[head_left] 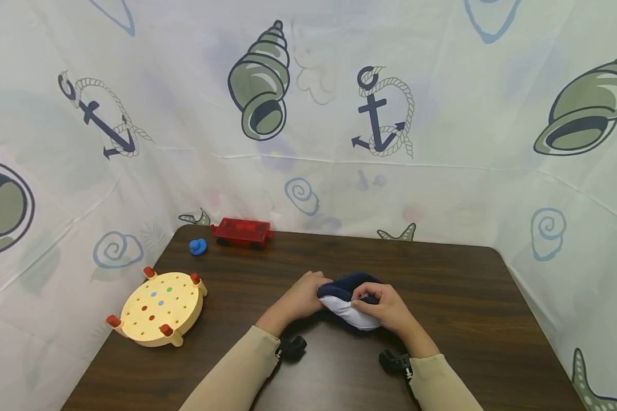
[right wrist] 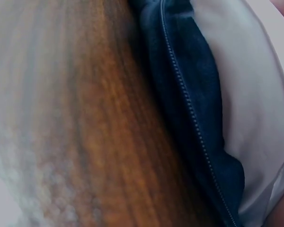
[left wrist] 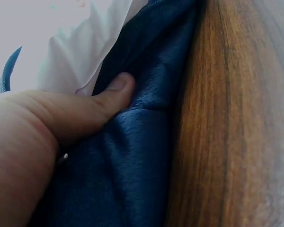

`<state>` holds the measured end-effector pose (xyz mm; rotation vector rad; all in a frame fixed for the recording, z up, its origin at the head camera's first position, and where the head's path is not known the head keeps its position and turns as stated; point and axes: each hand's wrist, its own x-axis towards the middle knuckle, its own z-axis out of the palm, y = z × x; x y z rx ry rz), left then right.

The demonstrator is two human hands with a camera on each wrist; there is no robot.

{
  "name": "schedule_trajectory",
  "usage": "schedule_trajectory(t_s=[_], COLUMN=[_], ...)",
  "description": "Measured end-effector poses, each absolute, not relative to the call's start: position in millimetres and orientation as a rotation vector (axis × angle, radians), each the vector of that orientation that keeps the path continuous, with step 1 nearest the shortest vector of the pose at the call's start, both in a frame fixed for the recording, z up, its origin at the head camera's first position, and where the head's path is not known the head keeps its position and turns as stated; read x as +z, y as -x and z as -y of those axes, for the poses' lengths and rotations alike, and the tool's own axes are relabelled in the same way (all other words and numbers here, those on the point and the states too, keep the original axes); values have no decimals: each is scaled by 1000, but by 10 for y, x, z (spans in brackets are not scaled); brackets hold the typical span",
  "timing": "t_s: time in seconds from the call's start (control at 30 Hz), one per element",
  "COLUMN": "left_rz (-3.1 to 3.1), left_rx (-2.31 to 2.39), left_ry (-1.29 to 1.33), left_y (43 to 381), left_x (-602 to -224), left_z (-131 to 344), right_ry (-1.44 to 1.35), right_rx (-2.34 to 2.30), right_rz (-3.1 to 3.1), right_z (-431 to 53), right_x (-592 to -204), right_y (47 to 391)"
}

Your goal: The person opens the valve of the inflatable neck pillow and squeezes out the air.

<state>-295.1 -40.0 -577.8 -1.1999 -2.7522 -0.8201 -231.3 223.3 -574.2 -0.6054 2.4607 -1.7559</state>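
Note:
A small navy pillow (head_left: 357, 279) with a velvety cover lies on the table, its white inner (head_left: 351, 313) bulging from the near side. A zipper (right wrist: 190, 106) runs along the cover's edge in the right wrist view. My left hand (head_left: 304, 294) grips the pillow's left end. In the left wrist view its thumb lies on the navy cover (left wrist: 142, 156) beside the white fabric; its other fingers are hidden. With thumb and forefinger, my right hand (head_left: 383, 305) pinches the white inner near the pillow's middle. Only a sliver of that hand shows in the right wrist view.
On the left of the dark wooden table (head_left: 457, 319) lies a round yellow toy pegboard (head_left: 177, 311) with red-tipped legs pointing up. Behind it are a blue toy duck (head_left: 197, 246) and a red toy wagon (head_left: 243, 231). A printed curtain (head_left: 329, 131) borders the table.

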Motion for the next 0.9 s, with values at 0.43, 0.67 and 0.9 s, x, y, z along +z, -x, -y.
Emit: schedule_trajectory(t_s=[0.43,0.67,0.9], left_rz=[2766,2704,2820], left_rx=[-1053,-1058,-1089], left_ry=[1142,1114,1036], left_y=[2829,2839,2815], left_x=[-5678,-5729,-5661], left_z=[407,406,403], right_ry=[599,594,609], right_rx=[-1761,-1773,-1784], right_rz=[-2424,-2421,-2421], right_z=[-2232,-2240,-2246], right_x=[-5733,-5741,-5718], right_y=[2312,2311,2302])
